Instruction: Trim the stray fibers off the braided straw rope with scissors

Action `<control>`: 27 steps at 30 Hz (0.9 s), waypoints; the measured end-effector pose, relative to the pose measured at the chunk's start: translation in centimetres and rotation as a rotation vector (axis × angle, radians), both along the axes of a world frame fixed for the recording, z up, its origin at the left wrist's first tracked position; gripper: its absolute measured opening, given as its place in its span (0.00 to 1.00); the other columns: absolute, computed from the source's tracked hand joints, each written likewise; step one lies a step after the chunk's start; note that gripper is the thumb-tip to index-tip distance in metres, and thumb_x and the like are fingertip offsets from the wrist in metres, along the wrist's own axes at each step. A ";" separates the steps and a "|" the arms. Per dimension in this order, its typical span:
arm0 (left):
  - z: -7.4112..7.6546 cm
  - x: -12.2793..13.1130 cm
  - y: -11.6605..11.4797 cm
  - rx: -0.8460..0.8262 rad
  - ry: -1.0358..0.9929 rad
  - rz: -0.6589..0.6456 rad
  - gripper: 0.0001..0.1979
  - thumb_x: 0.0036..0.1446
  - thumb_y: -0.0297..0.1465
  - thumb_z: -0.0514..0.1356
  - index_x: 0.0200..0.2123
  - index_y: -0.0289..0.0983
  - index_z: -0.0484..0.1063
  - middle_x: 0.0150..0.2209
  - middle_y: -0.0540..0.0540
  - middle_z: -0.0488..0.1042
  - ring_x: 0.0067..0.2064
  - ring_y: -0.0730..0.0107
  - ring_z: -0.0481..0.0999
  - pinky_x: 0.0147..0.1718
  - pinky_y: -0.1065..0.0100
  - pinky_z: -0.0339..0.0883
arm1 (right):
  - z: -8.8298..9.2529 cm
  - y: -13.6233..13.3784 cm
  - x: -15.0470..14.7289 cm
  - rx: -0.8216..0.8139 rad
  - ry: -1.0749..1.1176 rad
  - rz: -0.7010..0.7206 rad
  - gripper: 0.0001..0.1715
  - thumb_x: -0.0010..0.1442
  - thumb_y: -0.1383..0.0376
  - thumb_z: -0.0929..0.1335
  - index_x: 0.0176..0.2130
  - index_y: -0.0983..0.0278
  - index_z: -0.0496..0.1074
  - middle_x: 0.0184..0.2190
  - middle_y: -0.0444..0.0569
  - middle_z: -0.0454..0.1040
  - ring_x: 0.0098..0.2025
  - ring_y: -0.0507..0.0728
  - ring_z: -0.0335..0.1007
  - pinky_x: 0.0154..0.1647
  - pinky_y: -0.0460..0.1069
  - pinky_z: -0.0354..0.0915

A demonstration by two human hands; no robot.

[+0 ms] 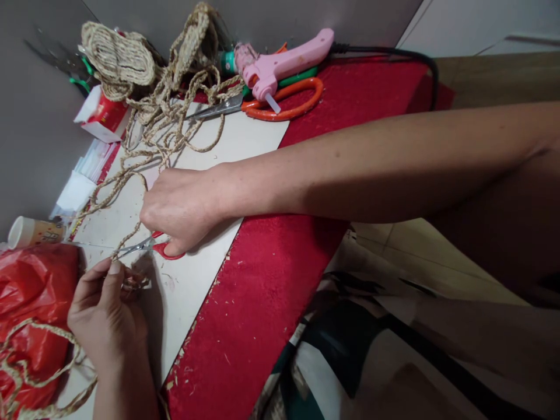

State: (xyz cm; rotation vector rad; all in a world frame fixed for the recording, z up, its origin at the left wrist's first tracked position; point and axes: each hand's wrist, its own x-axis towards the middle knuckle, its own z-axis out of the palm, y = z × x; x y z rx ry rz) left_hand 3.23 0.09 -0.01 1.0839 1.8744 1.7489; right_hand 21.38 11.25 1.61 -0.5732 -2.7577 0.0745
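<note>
My left hand pinches a thin braided straw cord between thumb and fingertips, with a small bunched piece partly hidden behind the fingers. My right hand is closed on small red-handled scissors, the thumb at one handle loop. Their narrow blades point left and reach the cord just above my left fingertips. Whether the blades touch it, I cannot tell. From beneath my right hand the cord runs up towards a loose tangle of braid.
Coiled braid bundles lie at the back beside a pink glue gun with a black cable. Large orange-handled scissors lie under it. A red plastic bag and paper cup stand left. Straw bits litter the red cloth.
</note>
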 end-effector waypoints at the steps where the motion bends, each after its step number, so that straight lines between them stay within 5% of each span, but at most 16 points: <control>1: 0.0 0.0 0.0 -0.003 0.011 0.012 0.12 0.40 0.26 0.71 0.32 0.34 0.77 0.24 0.52 0.74 0.23 0.77 0.70 0.24 0.73 0.66 | -0.1 0.0 -0.1 -0.007 0.017 0.006 0.18 0.56 0.51 0.67 0.30 0.63 0.72 0.29 0.44 0.76 0.40 0.57 0.77 0.39 0.51 0.69; 5: 0.0 0.1 -0.1 -0.025 0.074 0.052 0.15 0.38 0.27 0.72 0.32 0.34 0.76 0.27 0.51 0.76 0.25 0.77 0.71 0.25 0.73 0.66 | -0.6 0.4 -0.8 -0.071 0.223 0.038 0.25 0.46 0.51 0.72 0.15 0.61 0.59 0.13 0.36 0.54 0.22 0.48 0.65 0.22 0.43 0.54; 8: 0.0 0.0 -0.1 -0.003 0.104 0.053 0.16 0.37 0.27 0.72 0.32 0.35 0.74 0.27 0.52 0.74 0.25 0.77 0.71 0.26 0.73 0.66 | -0.9 0.5 -1.0 -0.146 0.273 0.043 0.32 0.44 0.54 0.74 0.14 0.60 0.49 0.13 0.36 0.44 0.19 0.47 0.58 0.20 0.44 0.46; 15: -0.2 0.0 0.1 0.035 0.144 0.007 0.17 0.36 0.25 0.72 0.32 0.36 0.72 0.29 0.52 0.75 0.30 0.76 0.73 0.33 0.72 0.69 | -0.9 0.3 -0.8 -0.198 0.093 0.095 0.22 0.52 0.62 0.68 0.21 0.60 0.49 0.21 0.43 0.60 0.37 0.59 0.72 0.33 0.50 0.60; 21: -0.2 0.0 0.0 0.026 0.163 0.016 0.19 0.36 0.24 0.72 0.35 0.35 0.74 0.32 0.51 0.75 0.33 0.76 0.74 0.36 0.72 0.70 | -0.9 0.7 -1.0 -0.191 0.107 0.119 0.21 0.51 0.64 0.68 0.20 0.60 0.49 0.20 0.43 0.59 0.39 0.61 0.72 0.38 0.52 0.62; 27: -0.2 -0.1 0.0 0.027 0.167 0.005 0.19 0.37 0.26 0.72 0.36 0.36 0.74 0.33 0.51 0.76 0.35 0.74 0.75 0.36 0.71 0.70 | -0.7 0.3 -0.5 -0.188 0.077 0.108 0.17 0.53 0.61 0.67 0.23 0.60 0.54 0.26 0.48 0.70 0.43 0.65 0.73 0.40 0.55 0.64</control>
